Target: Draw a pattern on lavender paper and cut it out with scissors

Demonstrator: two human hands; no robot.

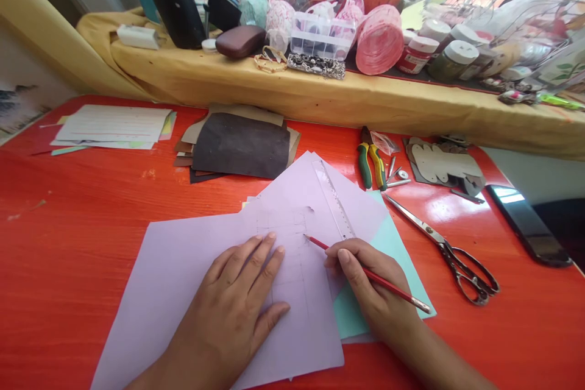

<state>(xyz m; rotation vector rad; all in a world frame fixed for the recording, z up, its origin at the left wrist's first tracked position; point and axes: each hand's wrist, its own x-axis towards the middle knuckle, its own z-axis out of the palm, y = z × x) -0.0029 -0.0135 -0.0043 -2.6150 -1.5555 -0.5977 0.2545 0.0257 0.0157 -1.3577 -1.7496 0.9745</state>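
My left hand (pixel 242 298) lies flat on a large lilac sheet of paper (pixel 150 292), fingers spread. Faint pencil lines run over the sheet around and beside that hand. Between the fingers of my right hand (pixel 370 280) is a red pencil (pixel 388 285), its tip at the drawn lines near the sheet's upper right part. A clear ruler (pixel 333 198) rests on another lilac sheet behind, just beyond my right hand. Under these papers, a mint green sheet (pixel 402 268) shows on the right.
Scissors (pixel 445 247), a phone (pixel 528 222) and pliers (pixel 371 161) lie on the red table (pixel 55 256) to the right. Dark leather-like pieces (pixel 242 145) and a paper stack (pixel 112 125) are behind. Jars (pixel 418 53) and craft supplies crowd a cloth-covered ledge (pixel 183 82).
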